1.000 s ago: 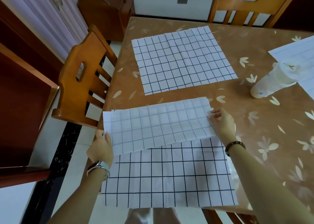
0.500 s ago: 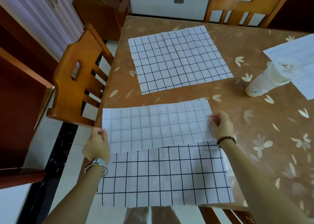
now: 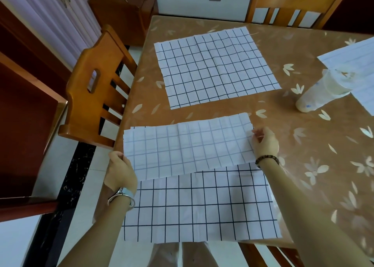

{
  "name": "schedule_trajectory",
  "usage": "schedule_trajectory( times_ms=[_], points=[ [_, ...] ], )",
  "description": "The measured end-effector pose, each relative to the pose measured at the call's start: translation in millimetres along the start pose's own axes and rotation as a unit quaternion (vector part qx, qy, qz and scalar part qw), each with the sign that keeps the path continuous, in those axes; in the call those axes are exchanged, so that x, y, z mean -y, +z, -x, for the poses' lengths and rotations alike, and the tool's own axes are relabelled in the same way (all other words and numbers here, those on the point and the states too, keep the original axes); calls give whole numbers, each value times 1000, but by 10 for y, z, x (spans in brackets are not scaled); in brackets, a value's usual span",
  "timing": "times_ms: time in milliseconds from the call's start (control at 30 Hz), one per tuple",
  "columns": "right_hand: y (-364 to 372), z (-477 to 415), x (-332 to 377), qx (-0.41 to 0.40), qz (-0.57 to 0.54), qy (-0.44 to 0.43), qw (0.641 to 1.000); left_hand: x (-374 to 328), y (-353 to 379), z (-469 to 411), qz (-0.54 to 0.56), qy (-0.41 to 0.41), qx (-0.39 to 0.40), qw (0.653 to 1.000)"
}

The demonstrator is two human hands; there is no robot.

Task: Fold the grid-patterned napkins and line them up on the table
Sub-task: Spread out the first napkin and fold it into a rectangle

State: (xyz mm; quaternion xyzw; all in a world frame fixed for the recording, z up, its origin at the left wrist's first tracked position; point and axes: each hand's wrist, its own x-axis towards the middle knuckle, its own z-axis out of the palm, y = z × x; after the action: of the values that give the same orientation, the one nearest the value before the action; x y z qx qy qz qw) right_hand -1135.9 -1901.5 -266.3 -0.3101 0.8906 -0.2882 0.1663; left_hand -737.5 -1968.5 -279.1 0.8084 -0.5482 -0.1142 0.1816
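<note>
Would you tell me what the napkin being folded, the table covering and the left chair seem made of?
The napkin being folded looks like thin woven cotton, matte: it creases softly and its grid shows fainter on the turned-over side. The table covering seems glossy plastic or vinyl, given the sheen over its printed leaves. The chair looks like varnished wood, orange-brown with a slight shine.

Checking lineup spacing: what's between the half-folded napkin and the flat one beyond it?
Head view: only bare brown leaf-patterned table between half-folded white grid-patterned napkin and flat grid-patterned napkin.

two grid napkins [image 3: 216, 68] [image 3: 202, 206], one striped cloth [image 3: 352, 54], one cup [image 3: 317, 94].
</note>
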Motion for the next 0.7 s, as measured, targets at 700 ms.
schedule_trajectory(
  times_ms=[700],
  points=[
    [972, 743, 647, 206, 178, -398, 876, -580, 512, 432, -124, 420, 160, 884]
  ],
)
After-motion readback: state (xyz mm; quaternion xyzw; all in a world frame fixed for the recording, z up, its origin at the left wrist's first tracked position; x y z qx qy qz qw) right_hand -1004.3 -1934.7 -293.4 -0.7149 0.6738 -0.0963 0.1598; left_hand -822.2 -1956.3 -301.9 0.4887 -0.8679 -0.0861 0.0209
